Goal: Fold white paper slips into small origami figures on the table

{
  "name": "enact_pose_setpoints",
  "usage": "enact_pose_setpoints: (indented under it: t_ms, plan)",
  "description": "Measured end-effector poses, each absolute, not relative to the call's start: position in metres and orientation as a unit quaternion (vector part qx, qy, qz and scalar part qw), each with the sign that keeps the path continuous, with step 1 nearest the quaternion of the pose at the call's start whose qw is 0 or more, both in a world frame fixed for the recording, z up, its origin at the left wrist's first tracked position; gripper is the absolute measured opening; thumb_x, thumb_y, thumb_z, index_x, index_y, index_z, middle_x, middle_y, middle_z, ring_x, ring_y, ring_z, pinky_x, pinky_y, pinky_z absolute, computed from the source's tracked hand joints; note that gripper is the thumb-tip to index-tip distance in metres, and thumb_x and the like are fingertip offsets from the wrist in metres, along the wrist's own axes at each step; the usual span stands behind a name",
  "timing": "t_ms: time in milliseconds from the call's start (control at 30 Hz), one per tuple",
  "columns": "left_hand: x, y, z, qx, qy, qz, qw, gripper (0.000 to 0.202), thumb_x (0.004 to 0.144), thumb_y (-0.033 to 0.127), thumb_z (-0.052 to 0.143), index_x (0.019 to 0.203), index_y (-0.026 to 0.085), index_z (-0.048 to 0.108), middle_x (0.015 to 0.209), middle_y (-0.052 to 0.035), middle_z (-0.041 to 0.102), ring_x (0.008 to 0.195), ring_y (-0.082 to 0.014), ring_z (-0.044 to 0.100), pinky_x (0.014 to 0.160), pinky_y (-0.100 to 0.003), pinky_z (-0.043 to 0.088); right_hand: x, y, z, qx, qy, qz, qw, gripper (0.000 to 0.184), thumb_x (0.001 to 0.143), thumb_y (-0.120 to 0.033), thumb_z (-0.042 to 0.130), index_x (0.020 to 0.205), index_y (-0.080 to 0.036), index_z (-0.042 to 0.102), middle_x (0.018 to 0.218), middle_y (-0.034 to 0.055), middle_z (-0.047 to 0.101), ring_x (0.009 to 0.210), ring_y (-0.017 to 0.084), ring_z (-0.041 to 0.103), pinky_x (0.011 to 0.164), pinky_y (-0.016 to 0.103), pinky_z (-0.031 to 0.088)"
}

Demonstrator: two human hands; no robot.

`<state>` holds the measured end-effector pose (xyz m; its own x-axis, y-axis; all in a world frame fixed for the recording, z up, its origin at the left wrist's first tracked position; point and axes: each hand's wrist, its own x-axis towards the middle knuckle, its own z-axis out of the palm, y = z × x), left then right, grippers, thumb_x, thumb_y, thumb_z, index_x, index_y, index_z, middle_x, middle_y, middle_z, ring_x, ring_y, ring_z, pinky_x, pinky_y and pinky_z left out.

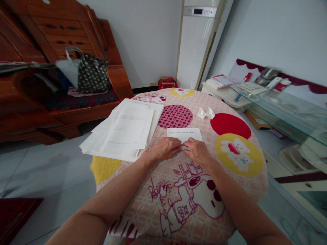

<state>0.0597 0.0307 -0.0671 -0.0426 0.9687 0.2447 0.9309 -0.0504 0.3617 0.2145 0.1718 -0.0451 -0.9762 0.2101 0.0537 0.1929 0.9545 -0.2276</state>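
Observation:
A small white sheet of paper [184, 132] with a line of print lies on the round table, between and under my hands. My left hand [166, 147] grips its near left part, the fingers close together and pointing right. My right hand [197, 150] has its thumb and fingers closed on the near edge, where the paper looks turned up or folded. The fingertips of both hands almost meet there. Beyond the sheet, to the right, stand two small folded white paper shapes [205, 113]. To the left, a loose stack of printed sheets [122, 129] overhangs the table edge.
A patterned cloth [175, 116] covers the table. At left is a wooden bench [116, 80] with a dotted bag [93, 73]. A glass-topped stand [286, 110] holding bowls and papers stands close on the right. Behind is a tall white appliance [195, 44].

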Motion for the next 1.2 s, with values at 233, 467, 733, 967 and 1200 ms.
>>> enact_pose_setpoints:
  t_ms: [233,467,733,967,1200]
  plan:
    - [0.053,0.030,-0.067,0.682,0.690,0.234,0.062,0.024,0.097,0.026,0.053,0.108,0.018,0.073,0.108,-0.0099,0.076,0.103,-0.0223,0.071,0.092,-0.036,0.056,0.212,0.167,-0.044,-0.079,-0.995,0.066,0.011,0.024,0.096,-0.014,0.052,0.092,-0.018,0.075,0.090,0.0093,0.068,0.077,0.019,0.059,0.065,0.031,0.035]
    - [0.035,0.029,-0.076,0.643,0.713,0.278,0.041,0.032,0.087,0.012,0.058,0.113,0.019,0.075,0.117,-0.0090,0.076,0.112,-0.0224,0.070,0.102,-0.038,0.056,0.220,0.182,-0.041,-0.111,-0.989,0.081,0.062,0.025,0.093,-0.014,0.053,0.079,-0.017,0.073,0.085,0.0079,0.067,0.076,0.018,0.057,0.065,0.029,0.032]
    - [0.027,0.032,-0.087,0.648,0.680,0.343,-0.008,0.030,0.086,0.012,0.060,0.111,0.017,0.077,0.116,-0.0136,0.075,0.111,-0.0242,0.070,0.099,-0.041,0.058,0.224,0.207,-0.059,-0.074,-0.949,0.225,0.207,0.020,0.081,-0.007,0.059,0.070,-0.018,0.072,0.078,0.0057,0.070,0.074,0.017,0.062,0.068,0.026,0.042]
    - [0.028,0.027,-0.079,0.662,0.643,0.385,-0.002,0.035,0.086,0.008,0.059,0.117,0.015,0.073,0.118,-0.0134,0.075,0.112,-0.0228,0.070,0.100,-0.038,0.057,0.228,0.224,-0.059,-0.040,-0.897,0.357,0.257,0.014,0.079,-0.014,0.064,0.072,-0.019,0.075,0.075,0.0056,0.073,0.073,0.019,0.067,0.068,0.028,0.050]
    - [0.034,0.023,-0.062,0.635,0.622,0.439,0.131,0.024,0.086,0.020,0.068,0.109,0.016,0.077,0.115,-0.0121,0.076,0.109,-0.0251,0.070,0.101,-0.037,0.053,0.235,0.236,-0.055,-0.068,-0.849,0.459,0.252,0.010,0.075,-0.024,0.069,0.075,-0.020,0.078,0.083,0.0071,0.077,0.079,0.021,0.071,0.072,0.031,0.054]
